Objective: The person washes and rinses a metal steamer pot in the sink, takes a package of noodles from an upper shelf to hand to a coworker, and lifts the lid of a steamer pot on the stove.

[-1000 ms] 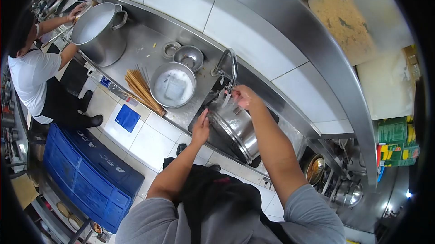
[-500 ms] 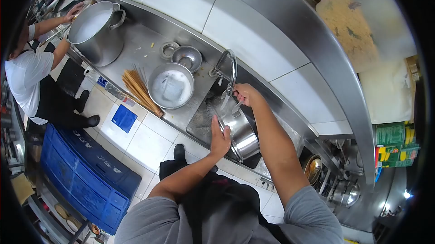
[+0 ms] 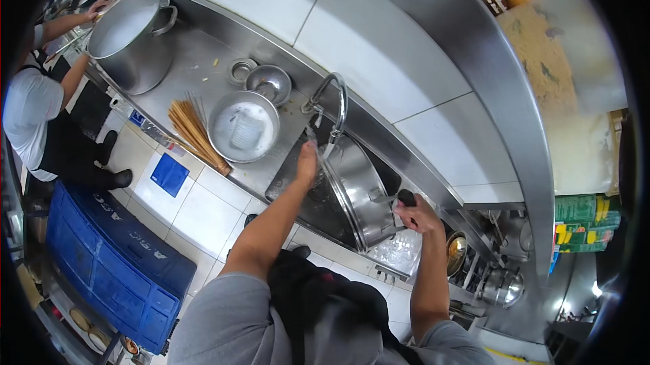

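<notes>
A large stainless-steel pot point(image 3: 362, 185) lies tipped on its side in the sink, its mouth turned left. My right hand point(image 3: 421, 216) is closed round the black-ended handle on the pot's right side. My left hand point(image 3: 308, 165) is raised beside the pot's rim, near the running water below the curved tap point(image 3: 338, 94). Water and blur hide its fingertips, so its grip is unclear. Left of the sink, a steel bowl point(image 3: 215, 136) holds foamy water and something pale that I cannot make out.
A bundle of bamboo sticks point(image 3: 193, 131) lies beside the bowl, with a smaller bowl point(image 3: 269, 82) behind it. Further left, another person's hands are at a tall stockpot point(image 3: 139, 60). A blue bin point(image 3: 115, 263) stands on the floor, and a steel shelf point(image 3: 501, 60) hangs overhead.
The pot has turned, bringing its mouth to the left and its handle to the right. My right hand has moved from the tap area down to the right; my left hand has moved up-left.
</notes>
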`<state>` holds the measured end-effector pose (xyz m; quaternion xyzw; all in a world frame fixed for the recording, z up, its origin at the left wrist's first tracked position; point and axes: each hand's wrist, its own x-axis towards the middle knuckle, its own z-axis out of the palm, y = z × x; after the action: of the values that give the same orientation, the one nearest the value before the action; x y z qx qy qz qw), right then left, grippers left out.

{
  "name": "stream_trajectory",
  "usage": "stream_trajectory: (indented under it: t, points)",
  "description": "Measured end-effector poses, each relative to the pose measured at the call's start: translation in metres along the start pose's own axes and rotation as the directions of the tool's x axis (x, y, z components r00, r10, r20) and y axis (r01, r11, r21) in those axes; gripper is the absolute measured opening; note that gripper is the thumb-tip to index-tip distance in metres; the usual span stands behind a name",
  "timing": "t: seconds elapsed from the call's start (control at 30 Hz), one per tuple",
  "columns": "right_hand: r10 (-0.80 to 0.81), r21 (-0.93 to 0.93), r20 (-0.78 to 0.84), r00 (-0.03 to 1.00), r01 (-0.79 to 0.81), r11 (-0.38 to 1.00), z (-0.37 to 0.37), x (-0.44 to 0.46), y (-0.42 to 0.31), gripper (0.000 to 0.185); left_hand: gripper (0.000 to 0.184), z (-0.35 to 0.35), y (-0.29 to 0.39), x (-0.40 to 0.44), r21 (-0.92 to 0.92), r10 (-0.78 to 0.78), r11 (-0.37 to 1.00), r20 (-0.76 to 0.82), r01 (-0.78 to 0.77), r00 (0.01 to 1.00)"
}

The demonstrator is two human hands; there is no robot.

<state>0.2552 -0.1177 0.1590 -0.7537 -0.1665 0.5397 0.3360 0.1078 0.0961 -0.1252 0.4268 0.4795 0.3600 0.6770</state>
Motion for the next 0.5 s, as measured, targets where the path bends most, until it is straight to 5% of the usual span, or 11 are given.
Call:
stream_trajectory:
  t: [0.1,0.23,0.3,0.37,0.5]
  points:
    - [-0.072,0.124,0.048,0.996,0.065,0.99,-0.03,-0.034,0.022,0.037,0.047,-0.006,0.007,0.015,-0.477,-0.383,0.715,0.343,0.51,0.858]
    - [-0.196,0.322,0.096,0.976,0.156,0.934,-0.05,-0.067,0.042,0.035,0.054,0.002,0.002,-0.015,-0.453,-0.526,0.701,0.193,0.551,0.828]
    - [-0.26,0.469,0.134,0.956,0.17,0.867,-0.064,-0.074,0.059,0.031,0.054,0.005,0.005,-0.052,-0.557,-0.654,0.518,0.233,0.65,0.72]
    - [-0.285,0.512,0.174,0.942,0.161,0.844,-0.07,-0.079,0.063,0.031,0.055,0.021,-0.088,-0.07,-0.576,-0.657,0.46,0.291,0.676,0.695]
    - [-0.304,0.531,0.15,0.941,0.183,0.828,-0.07,-0.093,0.076,0.033,0.056,0.037,-0.088,-0.106,-0.653,-0.77,0.292,0.272,0.698,0.577]
